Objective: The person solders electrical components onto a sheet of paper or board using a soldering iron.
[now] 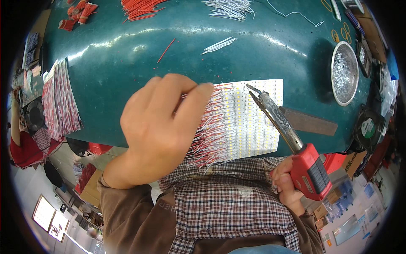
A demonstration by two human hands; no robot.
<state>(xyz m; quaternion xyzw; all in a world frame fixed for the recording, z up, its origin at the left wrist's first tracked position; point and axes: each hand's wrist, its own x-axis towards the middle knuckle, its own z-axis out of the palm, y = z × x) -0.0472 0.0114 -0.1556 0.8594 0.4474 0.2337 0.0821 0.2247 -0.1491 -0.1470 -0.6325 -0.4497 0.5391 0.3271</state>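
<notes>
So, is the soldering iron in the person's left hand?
No, the right hand holds the red-handled soldering iron, while the left hand is at the red and white wires.

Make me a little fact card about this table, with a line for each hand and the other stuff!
Left hand: over the wired side of a white panel; grip unclear
Right hand: holding a red soldering tool, tip over the panel
Panel wires: red and white
Table: green
Far side: orange-red wire pile, white wire pile
Right side: metal bowl with silvery bits
</notes>
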